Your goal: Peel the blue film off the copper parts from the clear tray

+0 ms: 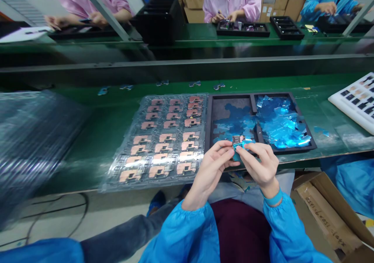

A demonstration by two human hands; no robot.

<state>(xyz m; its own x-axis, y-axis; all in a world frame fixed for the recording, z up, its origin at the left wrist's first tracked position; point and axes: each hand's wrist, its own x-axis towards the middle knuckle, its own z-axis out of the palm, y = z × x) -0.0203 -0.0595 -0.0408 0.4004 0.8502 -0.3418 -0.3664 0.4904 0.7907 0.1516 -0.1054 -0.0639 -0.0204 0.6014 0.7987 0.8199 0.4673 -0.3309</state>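
A small circuit board (238,139) with a metal card slot is held up over the front of the black tray (209,119). My left hand (214,167) pinches it from the left, fingers closed. On the other side my right hand (261,162) is also closed, its thumb and fingertips on the board's lower part, where blue film (237,156) shows. The fingers hide much of the board. Loose blue film pieces (282,119) fill the tray's right compartment, and more lie in the left one. A clear plastic tray (117,177) with rows of copper-coloured boards (166,138) lies left of my hands.
Stacked clear trays (35,138) stand far left, blurred. Several small blue parts (126,87) lie along the back of the green bench (87,138). A white sheet with dark pictures (358,99) is at right. An open carton (327,216) stands below. Co-workers (232,2) sit opposite.
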